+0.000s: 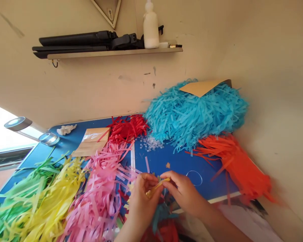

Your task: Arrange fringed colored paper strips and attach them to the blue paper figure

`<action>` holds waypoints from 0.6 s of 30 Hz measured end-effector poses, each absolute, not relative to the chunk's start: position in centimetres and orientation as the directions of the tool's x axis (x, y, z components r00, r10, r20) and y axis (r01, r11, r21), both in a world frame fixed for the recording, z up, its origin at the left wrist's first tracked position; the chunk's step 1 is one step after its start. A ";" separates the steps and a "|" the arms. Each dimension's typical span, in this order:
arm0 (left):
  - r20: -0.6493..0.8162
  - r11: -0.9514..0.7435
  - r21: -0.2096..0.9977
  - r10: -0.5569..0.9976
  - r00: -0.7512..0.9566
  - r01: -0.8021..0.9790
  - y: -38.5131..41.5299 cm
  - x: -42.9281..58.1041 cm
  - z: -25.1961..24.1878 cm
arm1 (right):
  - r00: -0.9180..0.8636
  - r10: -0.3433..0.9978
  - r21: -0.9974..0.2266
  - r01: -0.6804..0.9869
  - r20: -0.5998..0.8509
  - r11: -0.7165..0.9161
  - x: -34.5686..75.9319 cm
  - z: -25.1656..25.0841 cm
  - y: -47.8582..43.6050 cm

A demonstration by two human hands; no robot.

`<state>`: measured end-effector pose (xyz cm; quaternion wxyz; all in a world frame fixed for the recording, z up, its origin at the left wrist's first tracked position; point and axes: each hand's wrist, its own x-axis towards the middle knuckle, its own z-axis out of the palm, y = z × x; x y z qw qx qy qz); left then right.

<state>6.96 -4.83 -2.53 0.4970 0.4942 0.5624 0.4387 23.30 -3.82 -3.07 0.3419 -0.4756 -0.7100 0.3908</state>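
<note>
Both of my hands meet low in the middle of the head view, pinching a thin twisted strip of yellow paper point(158, 186). My left hand point(142, 198) is closed round its lower end, the fingers curled. The upper tip sits between the thumb and forefinger of my right hand point(180, 190). Under and behind my hands are blue and red paper strips point(163, 215), partly hidden by my wrists. A loop of white string point(195, 178) lies just right of my right hand. A small tan star-shaped piece point(168, 165) rests beyond my fingers.
Fringed tissue in green point(25, 198), yellow point(50, 195), pink point(96, 188), red point(128, 127), turquoise point(197, 114) and orange point(239, 164) covers much of the blue table point(151, 159). Clear bits point(151, 144), a brown envelope point(92, 143) and a lamp point(49, 138) stand behind. A shelf point(116, 52) overhangs.
</note>
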 end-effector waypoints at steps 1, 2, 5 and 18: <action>-0.103 0.104 0.983 0.995 -0.015 0.153 -4.8 6.9 -2.5 | -0.335 0.933 -0.869 0.412 0.133 0.272 23.6 -3.0 -3.8; -0.082 0.081 0.978 0.997 -0.005 0.192 -4.8 6.9 -2.5 | -0.350 0.924 -0.860 0.415 0.151 0.297 23.8 -2.8 -3.7; -0.049 0.042 0.957 0.999 0.016 0.289 -4.9 6.7 -2.6 | -0.344 0.921 -0.867 0.385 0.182 0.316 24.3 -2.2 -3.6; -0.031 -0.051 0.867 0.987 0.156 0.496 -2.9 5.8 -1.5 | 0.284 0.958 -0.857 -0.503 -0.039 0.114 33.7 1.9 -1.3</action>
